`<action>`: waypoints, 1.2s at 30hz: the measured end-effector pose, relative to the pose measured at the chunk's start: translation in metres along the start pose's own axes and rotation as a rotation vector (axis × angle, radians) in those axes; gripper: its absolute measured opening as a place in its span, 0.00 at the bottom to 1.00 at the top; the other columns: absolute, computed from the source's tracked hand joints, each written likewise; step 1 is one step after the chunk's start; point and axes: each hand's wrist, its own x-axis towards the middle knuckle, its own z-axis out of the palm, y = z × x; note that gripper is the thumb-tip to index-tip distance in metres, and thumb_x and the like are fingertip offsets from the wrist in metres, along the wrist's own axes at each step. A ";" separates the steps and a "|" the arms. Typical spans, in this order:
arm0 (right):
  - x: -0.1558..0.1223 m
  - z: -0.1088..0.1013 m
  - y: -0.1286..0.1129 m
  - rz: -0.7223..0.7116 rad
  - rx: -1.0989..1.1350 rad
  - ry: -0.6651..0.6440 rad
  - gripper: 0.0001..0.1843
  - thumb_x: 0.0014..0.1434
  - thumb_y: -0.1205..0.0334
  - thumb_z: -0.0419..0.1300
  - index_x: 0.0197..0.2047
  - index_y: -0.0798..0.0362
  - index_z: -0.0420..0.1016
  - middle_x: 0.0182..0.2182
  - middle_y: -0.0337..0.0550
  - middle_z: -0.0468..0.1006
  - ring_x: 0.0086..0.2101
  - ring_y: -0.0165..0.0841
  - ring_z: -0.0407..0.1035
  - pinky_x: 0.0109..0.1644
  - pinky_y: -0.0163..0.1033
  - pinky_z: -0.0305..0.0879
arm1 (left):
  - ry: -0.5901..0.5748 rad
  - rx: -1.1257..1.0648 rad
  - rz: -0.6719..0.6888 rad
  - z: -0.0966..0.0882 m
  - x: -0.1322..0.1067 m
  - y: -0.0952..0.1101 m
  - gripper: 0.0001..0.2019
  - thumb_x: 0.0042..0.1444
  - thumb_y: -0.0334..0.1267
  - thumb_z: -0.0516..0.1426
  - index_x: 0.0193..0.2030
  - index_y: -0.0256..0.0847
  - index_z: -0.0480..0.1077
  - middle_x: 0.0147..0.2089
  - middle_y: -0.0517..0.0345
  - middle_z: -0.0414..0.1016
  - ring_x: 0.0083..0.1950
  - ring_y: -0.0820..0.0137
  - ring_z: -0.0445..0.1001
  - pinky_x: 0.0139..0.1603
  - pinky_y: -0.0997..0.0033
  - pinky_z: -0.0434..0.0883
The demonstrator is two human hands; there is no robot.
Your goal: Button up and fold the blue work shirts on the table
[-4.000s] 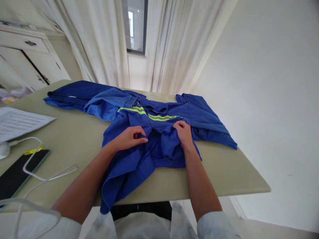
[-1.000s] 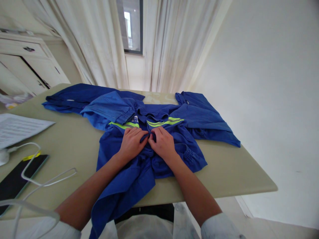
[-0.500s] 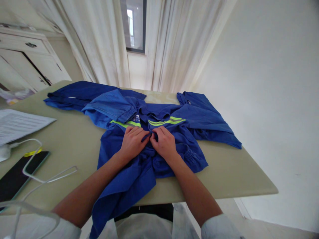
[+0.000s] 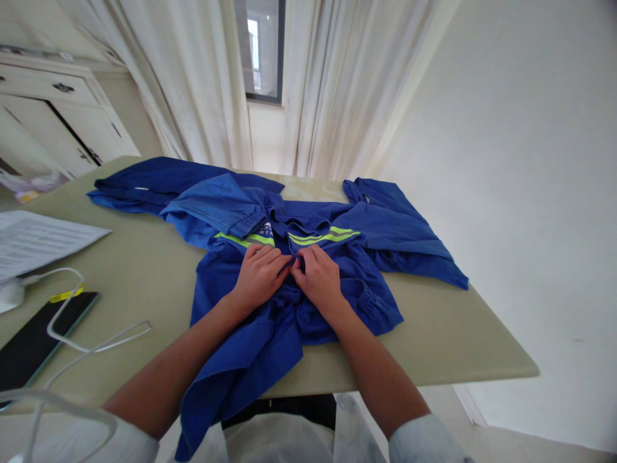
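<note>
Head view: beige table (image 4: 434,334), white curtains (image 4: 332,90) far, cabinet (image 4: 58,116) far left; papers (image 4: 33,238), phone (image 4: 33,337), white cable (image 4: 96,341) near left. Blue jacket (image 4: 250,347) spread mid-table, draped over near edge. Left hand (image 4: 260,276), right hand (image 4: 318,280) side by side, pinching jacket's front opening.

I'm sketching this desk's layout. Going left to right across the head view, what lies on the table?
Sheet of paper → black phone → white cable → left hand → right hand, both on the blue jacket.

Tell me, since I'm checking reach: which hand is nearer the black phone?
Left. The left hand lies between the phone and the right hand, which is farther.
</note>
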 end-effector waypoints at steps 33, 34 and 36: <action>0.004 -0.004 0.010 -0.017 0.113 -0.061 0.05 0.64 0.68 0.58 0.42 0.51 0.74 0.39 0.48 0.79 0.43 0.41 0.74 0.50 0.41 0.71 | 0.061 -0.121 0.000 0.006 -0.001 -0.004 0.06 0.69 0.35 0.58 0.44 0.41 0.79 0.36 0.55 0.78 0.41 0.62 0.74 0.47 0.58 0.65; 0.004 -0.004 0.010 -0.016 0.104 -0.060 0.05 0.64 0.67 0.58 0.42 0.51 0.74 0.39 0.48 0.78 0.43 0.41 0.74 0.50 0.41 0.71 | 0.065 -0.107 0.002 0.006 -0.001 -0.003 0.06 0.69 0.35 0.58 0.43 0.41 0.79 0.35 0.55 0.78 0.40 0.62 0.74 0.47 0.58 0.65; 0.004 -0.005 0.008 -0.014 0.083 -0.059 0.05 0.64 0.67 0.58 0.42 0.51 0.74 0.39 0.48 0.78 0.42 0.42 0.74 0.49 0.42 0.71 | 0.068 -0.075 0.018 0.005 -0.001 -0.002 0.07 0.70 0.36 0.58 0.42 0.41 0.79 0.35 0.56 0.78 0.40 0.62 0.73 0.47 0.58 0.64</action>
